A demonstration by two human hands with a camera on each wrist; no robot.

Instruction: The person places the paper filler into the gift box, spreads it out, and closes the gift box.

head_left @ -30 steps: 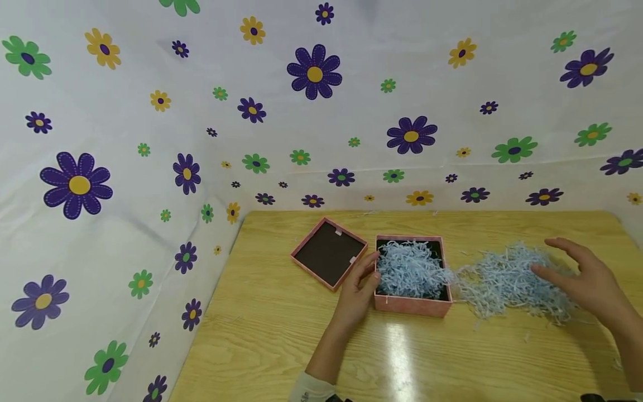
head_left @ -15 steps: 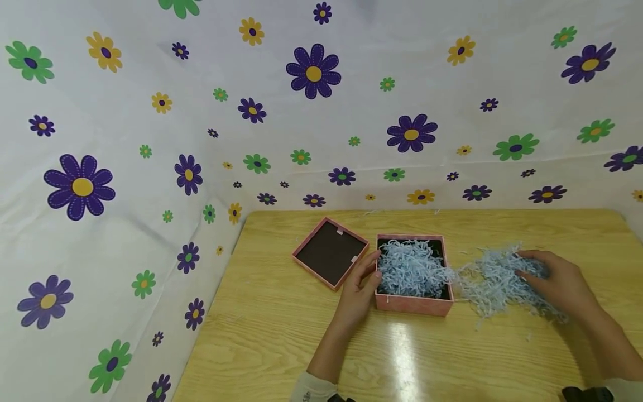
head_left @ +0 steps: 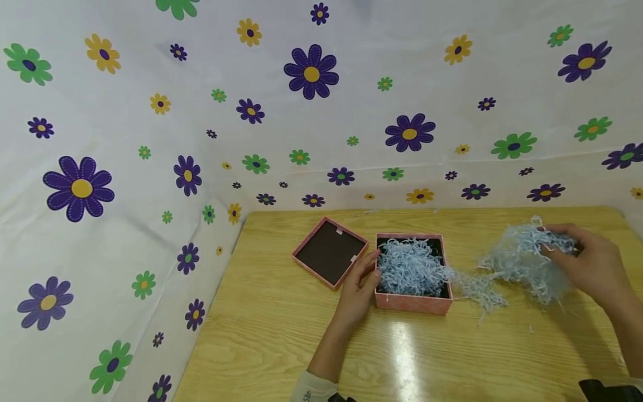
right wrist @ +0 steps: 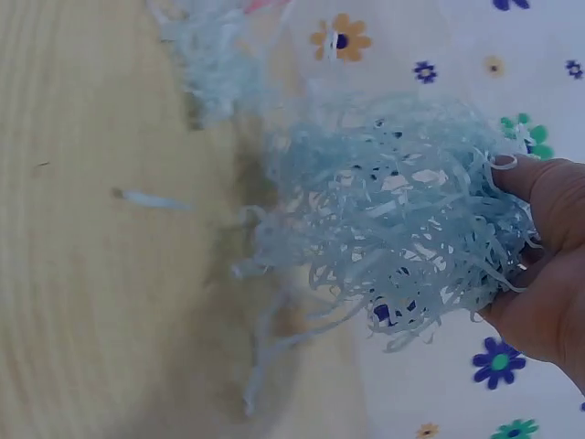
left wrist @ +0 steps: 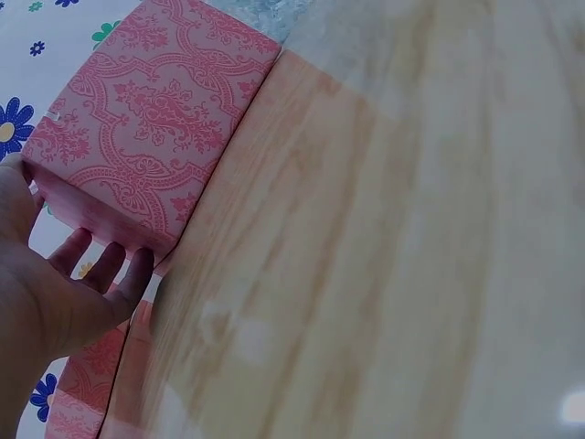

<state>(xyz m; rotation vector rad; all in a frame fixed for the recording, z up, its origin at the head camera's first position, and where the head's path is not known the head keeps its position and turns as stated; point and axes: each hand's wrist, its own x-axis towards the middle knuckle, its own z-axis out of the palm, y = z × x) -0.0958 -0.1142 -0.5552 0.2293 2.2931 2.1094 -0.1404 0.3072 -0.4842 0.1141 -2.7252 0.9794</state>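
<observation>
My right hand (head_left: 595, 262) pinches a loose clump of pale blue shredded paper (head_left: 527, 259), raised off the table with strands hanging down. In the right wrist view the thumb and fingers grip one end of this clump (right wrist: 393, 219). A pink open box (head_left: 414, 304) stands in front of me, filled with more blue shredded paper (head_left: 412, 271). Against the box's left wall rests my left hand (head_left: 359, 287). The left wrist view shows its spread fingertips touching the patterned box (left wrist: 155, 110) from the side.
A pink lid (head_left: 329, 254) with a dark inside lies behind and left of the left hand. Some shreds (head_left: 477, 290) are left on the wooden table (head_left: 271, 324) to the right of the box. A flowered white sheet (head_left: 351, 117) hangs behind and at left.
My right hand has reached into the shredded paper pile, gripped a clump and lifted it, drawing it rightward away from the shreds by the box. The left hand has stayed at the box.
</observation>
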